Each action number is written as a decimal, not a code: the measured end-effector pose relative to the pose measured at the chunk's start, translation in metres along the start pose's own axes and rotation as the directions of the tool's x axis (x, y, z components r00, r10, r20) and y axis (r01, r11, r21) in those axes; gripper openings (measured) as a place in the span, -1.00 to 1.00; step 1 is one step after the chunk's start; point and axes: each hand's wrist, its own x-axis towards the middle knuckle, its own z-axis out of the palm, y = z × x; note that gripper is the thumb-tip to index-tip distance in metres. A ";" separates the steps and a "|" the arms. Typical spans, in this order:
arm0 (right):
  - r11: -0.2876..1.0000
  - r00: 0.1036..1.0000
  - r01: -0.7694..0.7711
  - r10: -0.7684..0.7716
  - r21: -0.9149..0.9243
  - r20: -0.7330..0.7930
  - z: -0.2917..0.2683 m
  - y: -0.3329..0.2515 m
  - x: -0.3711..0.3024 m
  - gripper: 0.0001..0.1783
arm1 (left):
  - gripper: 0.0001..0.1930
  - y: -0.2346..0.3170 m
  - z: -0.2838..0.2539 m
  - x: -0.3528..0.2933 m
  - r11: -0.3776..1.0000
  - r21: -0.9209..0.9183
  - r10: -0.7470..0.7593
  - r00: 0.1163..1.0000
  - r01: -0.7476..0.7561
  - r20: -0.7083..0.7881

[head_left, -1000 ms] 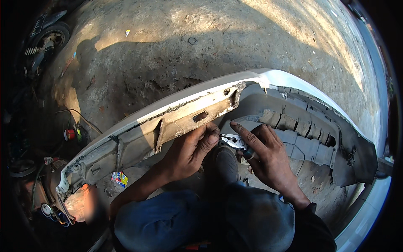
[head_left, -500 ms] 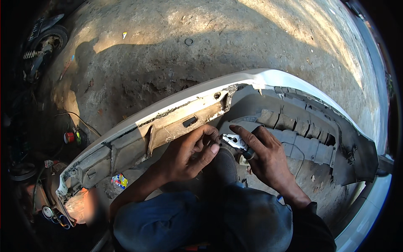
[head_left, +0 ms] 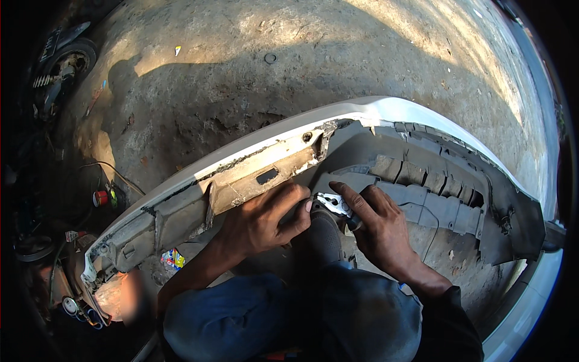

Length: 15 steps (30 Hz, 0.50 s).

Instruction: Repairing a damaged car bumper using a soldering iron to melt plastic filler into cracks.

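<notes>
A pair of pliers [head_left: 335,204] with shiny metal jaws is gripped in my right hand [head_left: 383,228], the index finger stretched along them. The jaws point left, toward the fingertips of my left hand [head_left: 265,222]. That hand is closed, thumb and fingers pinched together beside the jaw tips; whatever lies between them is too small to make out. Both hands are over the inner side of a white car bumper [head_left: 241,175], whose broken, dirty edge runs just beyond my left hand. Behind my right hand lies its grey slatted inner part [head_left: 422,181].
My shoe [head_left: 319,238] and jeans-clad knees are below the hands. A motorbike wheel [head_left: 69,60] stands at the far left. A red tape roll [head_left: 100,198], a colourful wrapper [head_left: 173,259] and a round gauge [head_left: 69,305] lie to the left. A thin wire [head_left: 435,223] hangs at the right.
The pliers and my right hand have shifted slightly left, and the jaws now meet my left fingertips. My left fingers have curled further over. The bumper has moved very slightly.
</notes>
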 end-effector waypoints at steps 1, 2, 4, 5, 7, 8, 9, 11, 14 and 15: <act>0.999 0.998 0.036 -0.037 -0.010 -0.049 0.000 -0.001 0.001 -0.11 | -0.91 -0.001 0.000 -0.001 0.998 0.044 0.054 0.999 -0.053 -0.008; 0.997 0.992 0.072 -0.074 -0.021 -0.098 0.000 -0.002 0.002 -0.13 | -0.91 -0.002 0.000 -0.002 0.998 0.046 0.052 0.999 -0.051 -0.008; 0.995 0.992 0.089 -0.092 -0.040 -0.086 -0.001 -0.002 0.002 -0.12 | -0.88 -0.002 0.000 -0.004 0.993 0.061 0.098 0.995 -0.097 -0.011; 0.993 0.991 0.107 -0.111 -0.059 -0.075 -0.001 -0.002 0.002 -0.11 | -0.88 -0.001 0.000 -0.003 0.993 0.061 0.098 0.995 -0.097 -0.011; 0.990 0.994 0.105 -0.108 -0.091 -0.030 -0.002 0.002 -0.001 -0.12 | -0.90 0.002 0.000 0.000 0.999 -0.043 0.028 0.999 -0.027 0.024; 0.987 0.994 0.107 -0.106 -0.122 0.015 -0.002 0.003 -0.001 -0.11 | -0.90 0.003 0.001 0.001 0.999 -0.046 0.030 0.999 -0.029 0.024; 0.987 0.994 0.106 -0.105 -0.122 0.016 -0.002 0.003 -0.001 -0.11 | -0.91 0.003 0.001 0.000 0.993 -0.116 -0.029 0.999 0.033 0.039; 0.983 0.991 0.124 -0.130 -0.136 -0.037 -0.003 0.001 0.001 -0.09 | -0.91 0.005 0.001 0.000 0.978 -0.188 -0.085 0.995 0.095 0.059; 0.963 0.983 0.180 -0.186 -0.203 -0.009 -0.004 0.006 0.003 -0.12 | -0.92 0.008 -0.002 0.001 0.894 -0.291 -0.294 0.936 0.342 0.195; 0.963 0.983 0.179 -0.184 -0.203 -0.008 -0.005 0.008 0.003 -0.12 | -0.92 0.008 -0.004 0.002 0.851 -0.320 -0.343 0.903 0.416 0.260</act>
